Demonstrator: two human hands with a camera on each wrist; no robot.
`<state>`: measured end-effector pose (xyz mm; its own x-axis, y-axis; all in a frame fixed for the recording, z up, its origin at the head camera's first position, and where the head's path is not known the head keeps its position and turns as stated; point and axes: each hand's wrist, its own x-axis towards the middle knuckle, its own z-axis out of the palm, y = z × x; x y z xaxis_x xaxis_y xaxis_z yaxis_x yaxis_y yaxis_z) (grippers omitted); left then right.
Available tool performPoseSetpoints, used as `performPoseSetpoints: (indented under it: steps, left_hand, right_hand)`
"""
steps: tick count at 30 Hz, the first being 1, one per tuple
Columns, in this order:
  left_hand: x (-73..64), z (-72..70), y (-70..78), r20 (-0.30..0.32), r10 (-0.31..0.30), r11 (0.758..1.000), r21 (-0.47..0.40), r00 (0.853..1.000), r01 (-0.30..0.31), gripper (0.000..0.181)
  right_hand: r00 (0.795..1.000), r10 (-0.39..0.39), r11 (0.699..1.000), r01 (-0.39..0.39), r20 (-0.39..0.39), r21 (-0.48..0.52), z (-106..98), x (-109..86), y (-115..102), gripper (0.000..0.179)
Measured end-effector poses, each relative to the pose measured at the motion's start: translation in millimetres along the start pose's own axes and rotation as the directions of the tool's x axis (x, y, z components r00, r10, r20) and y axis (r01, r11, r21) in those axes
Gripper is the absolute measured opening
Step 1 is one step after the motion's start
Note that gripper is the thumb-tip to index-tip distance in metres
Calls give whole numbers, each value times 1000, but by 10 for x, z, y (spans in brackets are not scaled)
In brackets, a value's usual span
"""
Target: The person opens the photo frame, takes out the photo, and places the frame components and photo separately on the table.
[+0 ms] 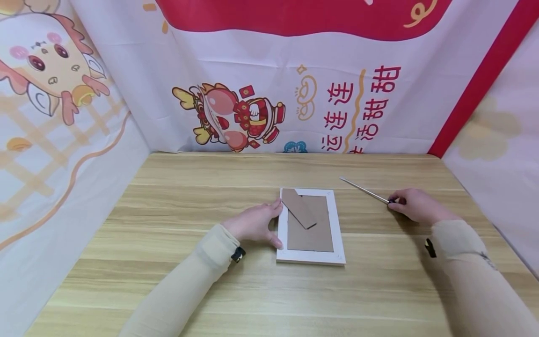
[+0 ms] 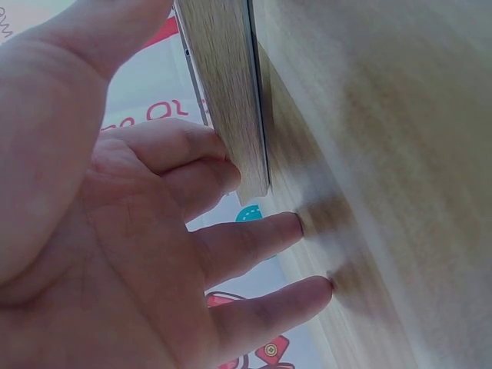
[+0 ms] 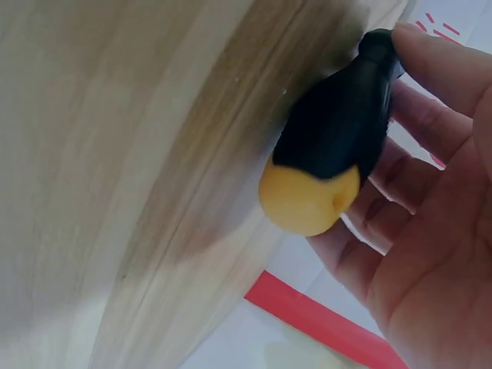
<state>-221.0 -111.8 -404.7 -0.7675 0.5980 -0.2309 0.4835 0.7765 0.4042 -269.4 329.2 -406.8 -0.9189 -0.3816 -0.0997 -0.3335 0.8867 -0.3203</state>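
A white picture frame (image 1: 337, 220) lies face down on the table, its brown backing board (image 1: 309, 239) showing. The brown easel stand (image 1: 296, 208) slants across that board, lying against it. Along the frame's left side rests my left hand (image 1: 256, 222), thumb spread toward the near corner. In the left wrist view its fingers are fairly straight, two at the frame's wood-grained edge (image 2: 223, 92) and two reaching the tabletop. To the right, my right hand (image 1: 418, 206) pinches a screwdriver (image 3: 330, 123) by its black and yellow handle near the neck. Its metal shaft (image 1: 366, 191) points away and left.
The light wood-grain table (image 1: 189, 187) extends on every side of the frame. Printed cloth (image 1: 252, 61) hangs behind the table's back edge, with more cloth along the left and right sides. A dark wrist strap piece (image 1: 237, 254) shows at the left cuff.
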Motion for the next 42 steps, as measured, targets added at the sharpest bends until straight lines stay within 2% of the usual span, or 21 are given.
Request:
performPoseSetpoints:
  steps: [8,11,15,20,24,26,30,32,35,38,42]
  left_hand:
    - [38,25,-2,-7,14,1000,1,1000,-14,113]
    - [45,27,6,-3,8,1000,-7,1000,-8,113]
    - [42,21,19,-1,9,1000,-15,1000,-9,113]
    - [47,22,22,-2,18,1000,-8,1000,-18,112]
    - [63,30,-8,-9,30,1000,-3,1000,-30,112]
    - [66,16,-35,-11,43,999,-12,999,-43,111]
    - [79,-64,-138,-37,61,995,-72,997,-63,102]
    - [101,-124,-208,-58,48,992,-113,997,-54,97]
    - [165,-228,-301,-74,14,987,-158,997,-25,98]
    - [265,-319,-362,-57,-17,986,-166,998,7,110]
    - [420,-378,-409,-8,6,991,-130,1000,-7,118]
  right_hand:
    - [1000,-5,1000,6,-24,19,-1,-84,29,30]
    - [998,16,999,-14,-53,31,-31,-135,-2,40]
    - [995,55,998,-51,-84,48,-107,-202,-156,49]
    - [994,17,998,-11,-112,59,-166,-284,-490,41]
    - [998,-26,997,31,-63,69,-169,-325,-777,36]
    - [999,-37,996,38,-10,80,-149,-332,-911,38]
    - [992,-71,991,59,100,120,-72,-343,-1144,44]
    - [986,-79,990,60,150,125,-24,-353,-1250,46]
    - [976,-65,996,51,208,75,45,-376,-1403,47]
    - [969,-29,1000,28,244,7,111,-407,-1548,46]
    - [968,-16,999,25,250,-35,205,-432,-1707,46]
